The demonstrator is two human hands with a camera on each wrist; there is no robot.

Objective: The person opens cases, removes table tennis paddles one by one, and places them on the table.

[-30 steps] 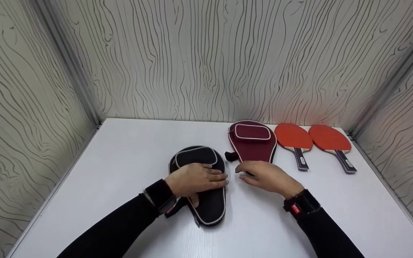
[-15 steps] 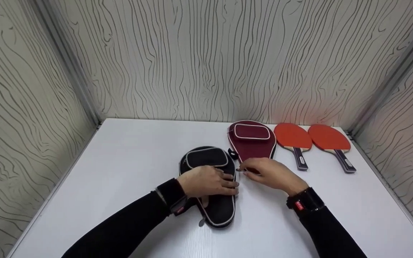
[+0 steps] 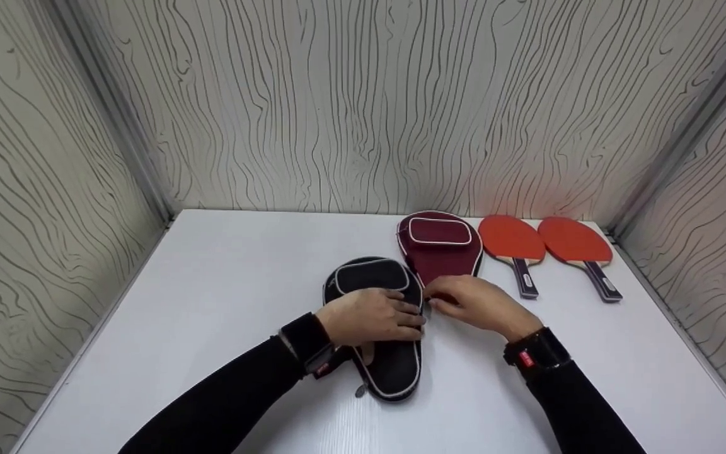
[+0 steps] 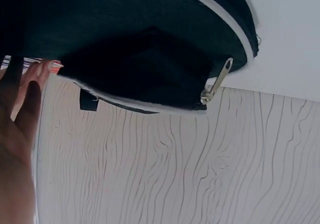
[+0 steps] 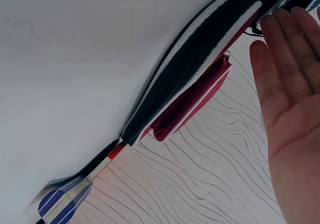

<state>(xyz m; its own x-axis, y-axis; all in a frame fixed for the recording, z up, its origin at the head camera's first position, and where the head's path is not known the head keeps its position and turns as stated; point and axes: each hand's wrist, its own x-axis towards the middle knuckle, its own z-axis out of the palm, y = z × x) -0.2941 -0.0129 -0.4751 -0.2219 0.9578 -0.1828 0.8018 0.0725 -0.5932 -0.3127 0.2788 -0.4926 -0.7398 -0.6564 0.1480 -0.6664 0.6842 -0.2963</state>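
My left hand (image 3: 372, 316) grips across the black table-tennis paddle case (image 3: 394, 372), its fingers over the right edge and the thumb by the left edge. The left wrist view shows the black case (image 4: 150, 29) from close by, with a metal zipper pull (image 4: 220, 80). My right hand (image 3: 479, 306) is at the black case's right edge and overlaps the lower end of a maroon paddle case (image 3: 443, 258). In the right wrist view, the right hand's fingers (image 5: 285, 59) are extended and slightly apart, beside the maroon case's (image 5: 200, 101) zippered side.
Two red paddles (image 3: 513, 236) with dark handles lie at the right of the white table (image 3: 230, 271). The maroon case lies to the left of them. Patterned wall panels (image 3: 338, 107) stand behind and at both sides. A small zipper pull (image 3: 360, 391) hangs at the black case's lower left.
The black case has shifted to the right with my left hand, and its edge is now at my right fingertips. The right hand has moved only slightly.
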